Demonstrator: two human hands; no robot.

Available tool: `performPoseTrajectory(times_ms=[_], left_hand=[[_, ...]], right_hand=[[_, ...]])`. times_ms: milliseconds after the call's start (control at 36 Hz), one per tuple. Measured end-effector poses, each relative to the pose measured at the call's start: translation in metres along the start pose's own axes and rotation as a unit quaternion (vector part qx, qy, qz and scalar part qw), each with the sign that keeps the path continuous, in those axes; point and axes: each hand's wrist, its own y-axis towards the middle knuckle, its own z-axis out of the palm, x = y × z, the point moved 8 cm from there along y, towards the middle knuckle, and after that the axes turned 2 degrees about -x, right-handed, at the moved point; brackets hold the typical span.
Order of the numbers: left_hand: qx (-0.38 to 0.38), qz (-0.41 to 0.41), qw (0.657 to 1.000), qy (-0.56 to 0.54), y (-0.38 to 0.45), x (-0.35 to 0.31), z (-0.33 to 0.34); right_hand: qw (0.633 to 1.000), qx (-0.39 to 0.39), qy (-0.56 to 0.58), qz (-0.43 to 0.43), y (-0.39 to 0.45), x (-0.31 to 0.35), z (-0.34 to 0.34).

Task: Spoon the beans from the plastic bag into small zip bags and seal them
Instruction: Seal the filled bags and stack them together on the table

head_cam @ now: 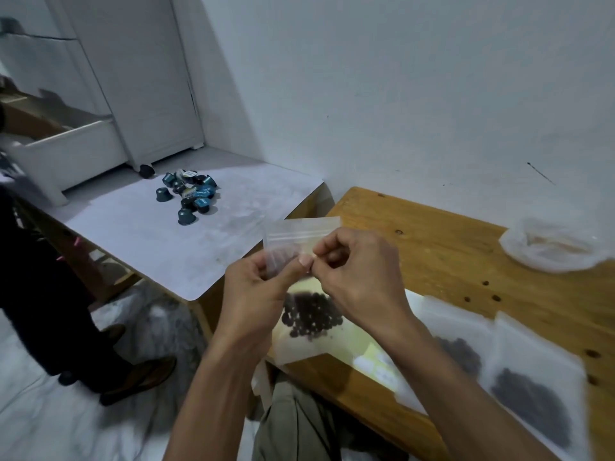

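**Both hands pinch a small zip bag above the tabletop edge**

Nearest the camera, two filled zip bags [529,390] lie flat side by side on the wooden tabletop [442,261] at the lower right, each showing a dark cluster of beans. Just left of them, both forearms reach up to a small clear zip bag [299,241] held in the air over the tabletop's near-left edge. The left hand [256,294] grips the bag's left side, its fingers curled round the plastic and thumb pressed on the front. The right hand [359,274] pinches the bag beside that thumb, its fingers bunched tight on it. Dark beans [311,314] hang in the plastic below the hands; whether the zip strip is closed cannot be told.

Farther right, a crumpled plastic bag [552,244] sits open near the wall. Beyond, to the left, a heap of dark capsules [189,194] lies on a white table [149,247].
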Motion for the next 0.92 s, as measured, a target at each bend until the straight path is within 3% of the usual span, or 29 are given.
performPoseTrajectory(times_ms=[194,611,722,833,917], left_hand=[[-0.039,0.025,0.999,-0.004,0.002,-0.002,-0.006],[-0.052,0.054,0.997,0.015,0.004,-0.01,-0.024],[-0.105,0.053,0.993,0.025,0.005,-0.009,-0.042],[-0.204,0.025,0.979,-0.01,0.01,-0.008,-0.079],[-0.248,0.031,0.968,-0.032,0.015,-0.009,-0.103]], right_hand=[[0.999,-0.013,0.045,0.011,0.003,-0.003,-0.002],[0.992,-0.004,0.117,0.056,0.012,-0.014,0.013],[0.989,0.008,0.125,0.075,0.014,-0.022,0.023],[0.996,0.021,0.029,0.082,0.014,-0.042,0.033],[0.989,0.083,-0.078,0.099,0.008,-0.06,0.048]])
